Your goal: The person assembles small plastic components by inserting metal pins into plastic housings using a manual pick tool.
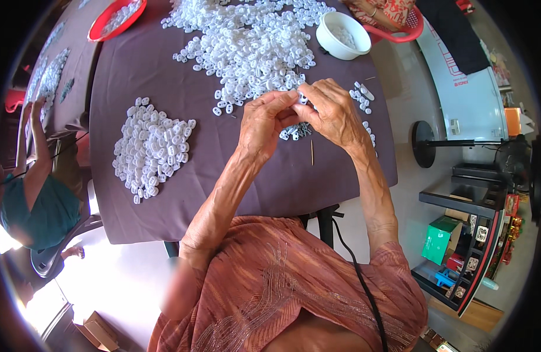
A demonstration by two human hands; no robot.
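Note:
My left hand (264,120) and my right hand (332,111) meet over the table, fingertips pinched together. Between them is a small white plastic piece (303,98), mostly covered by the fingers. Just beyond my hands spreads a large heap of white two-holed plastic pieces (253,53). Partly hidden below my fingers lies a little pile of small dark metal parts (302,130), with a few white pieces beside it. A thin wooden stick (312,152) rests nearer to me. Off to the left sits a second pile of white pieces (150,149).
A white bowl (344,36) and a red basin (115,19) hold more pieces. The brown tablecloth (211,170) covers the table. Other people sit at the left, in a teal shirt (50,220), and at the far right. A black cable (358,264) hangs beside my lap.

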